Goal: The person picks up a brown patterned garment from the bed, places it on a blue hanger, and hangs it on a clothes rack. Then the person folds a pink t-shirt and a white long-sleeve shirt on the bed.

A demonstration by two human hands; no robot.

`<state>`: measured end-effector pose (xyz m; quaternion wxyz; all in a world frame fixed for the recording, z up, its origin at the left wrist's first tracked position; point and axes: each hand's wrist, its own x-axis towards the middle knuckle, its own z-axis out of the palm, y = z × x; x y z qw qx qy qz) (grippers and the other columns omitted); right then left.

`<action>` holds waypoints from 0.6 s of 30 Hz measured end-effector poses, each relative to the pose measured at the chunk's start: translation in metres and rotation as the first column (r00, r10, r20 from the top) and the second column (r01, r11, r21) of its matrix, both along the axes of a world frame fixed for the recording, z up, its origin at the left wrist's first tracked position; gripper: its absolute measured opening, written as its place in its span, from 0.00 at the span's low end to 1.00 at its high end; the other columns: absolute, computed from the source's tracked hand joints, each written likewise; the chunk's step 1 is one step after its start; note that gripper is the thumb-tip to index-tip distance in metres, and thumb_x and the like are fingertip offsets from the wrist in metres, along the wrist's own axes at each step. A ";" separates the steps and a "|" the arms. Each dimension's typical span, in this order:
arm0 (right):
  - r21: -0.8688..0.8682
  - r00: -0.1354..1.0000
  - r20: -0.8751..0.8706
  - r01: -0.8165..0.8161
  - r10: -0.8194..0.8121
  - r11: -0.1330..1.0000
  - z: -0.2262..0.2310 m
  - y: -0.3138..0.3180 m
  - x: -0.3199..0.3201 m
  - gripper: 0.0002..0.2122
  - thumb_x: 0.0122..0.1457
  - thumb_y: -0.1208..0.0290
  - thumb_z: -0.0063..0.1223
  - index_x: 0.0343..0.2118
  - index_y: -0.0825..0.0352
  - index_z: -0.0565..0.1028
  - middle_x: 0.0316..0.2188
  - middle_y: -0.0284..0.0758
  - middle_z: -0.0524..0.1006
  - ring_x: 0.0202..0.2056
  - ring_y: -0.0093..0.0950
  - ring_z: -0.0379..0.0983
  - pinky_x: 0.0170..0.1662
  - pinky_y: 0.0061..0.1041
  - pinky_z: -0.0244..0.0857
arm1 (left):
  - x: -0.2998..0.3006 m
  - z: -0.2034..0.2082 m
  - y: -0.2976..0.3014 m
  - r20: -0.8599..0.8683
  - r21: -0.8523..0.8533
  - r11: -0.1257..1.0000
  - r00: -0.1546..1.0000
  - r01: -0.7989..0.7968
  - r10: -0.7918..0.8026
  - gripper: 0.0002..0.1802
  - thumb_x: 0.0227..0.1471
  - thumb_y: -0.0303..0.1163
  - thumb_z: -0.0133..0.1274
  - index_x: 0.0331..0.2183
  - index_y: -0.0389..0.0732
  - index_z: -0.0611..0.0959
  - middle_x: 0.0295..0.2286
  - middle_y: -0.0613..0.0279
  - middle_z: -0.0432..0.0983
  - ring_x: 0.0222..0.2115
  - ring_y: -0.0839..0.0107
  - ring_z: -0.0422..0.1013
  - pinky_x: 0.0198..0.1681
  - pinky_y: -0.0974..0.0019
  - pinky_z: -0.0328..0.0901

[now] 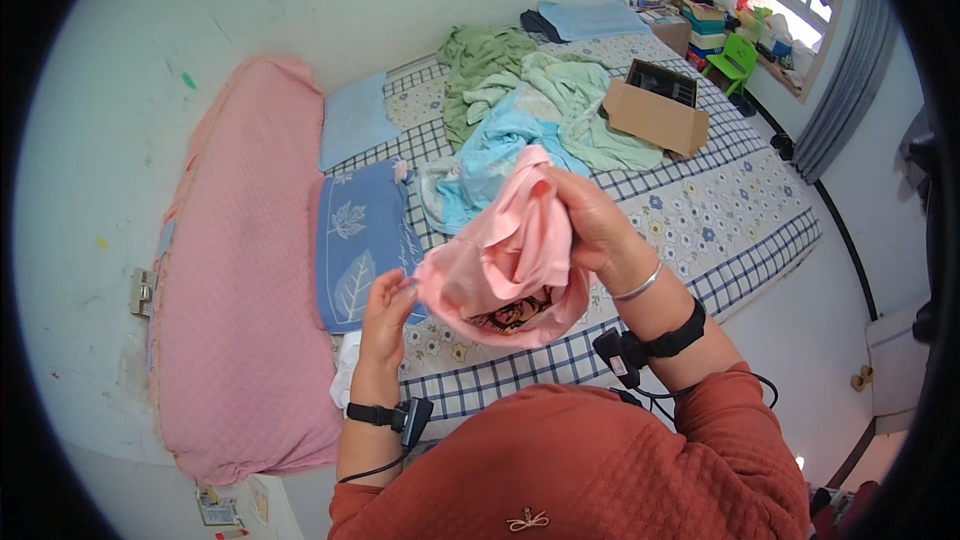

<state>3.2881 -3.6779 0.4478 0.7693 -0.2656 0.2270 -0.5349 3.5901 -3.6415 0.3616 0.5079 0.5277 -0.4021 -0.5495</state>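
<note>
In front of my chest I hold up a soft pink garment (490,280), bunched and folded over itself, with a black printed figure on its lower part. My right hand (595,220), a silver bangle at its wrist, grips the garment's upper right side; its fingertips are partly behind the cloth. My left hand (385,310) is raised at the garment's left edge, its fingers slightly blurred. Whether those fingers pinch the cloth or are just beside it, I cannot tell. The garment's exact kind is hidden by its folds.
A bed with a checked, flowered sheet (700,205) carries a blue pillow (360,240), rumpled green and light-blue covers (585,100) and an open cardboard box (655,120). A pink quilted headboard (245,270) stands left. Beyond the bed are a green chair (735,58) and a grey curtain (850,80).
</note>
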 end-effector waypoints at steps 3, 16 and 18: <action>-0.014 0.998 -0.030 -0.051 0.050 0.999 -0.005 0.007 0.025 0.12 0.64 0.65 0.47 0.40 0.69 0.74 0.36 0.36 0.78 0.35 0.26 0.76 0.40 0.26 0.72 | -0.031 0.028 0.005 0.038 -0.225 0.919 0.945 0.324 -0.324 0.24 0.49 0.27 0.59 0.48 0.38 0.73 0.44 0.63 0.70 0.45 0.71 0.67 0.49 0.67 0.62; -0.417 0.854 -0.506 -0.120 -0.120 0.901 -0.046 0.001 0.028 0.22 0.55 0.65 0.59 0.49 0.72 0.70 0.42 0.34 0.75 0.43 0.23 0.70 0.46 0.24 0.66 | -0.060 0.078 -0.007 0.150 -0.119 0.969 0.969 0.216 -0.197 0.20 0.64 0.36 0.41 0.50 0.32 0.73 0.43 0.56 0.75 0.42 0.70 0.72 0.45 0.68 0.67; -0.553 0.689 -0.654 -0.154 -0.312 0.819 -0.063 0.006 0.028 0.31 0.50 0.59 0.63 0.53 0.73 0.66 0.48 0.44 0.73 0.49 0.30 0.68 0.52 0.28 0.62 | -0.069 0.081 -0.009 -0.054 -0.289 0.918 0.953 0.270 -0.297 0.23 0.65 0.38 0.39 0.55 0.34 0.67 0.53 0.54 0.65 0.53 0.67 0.64 0.57 0.62 0.59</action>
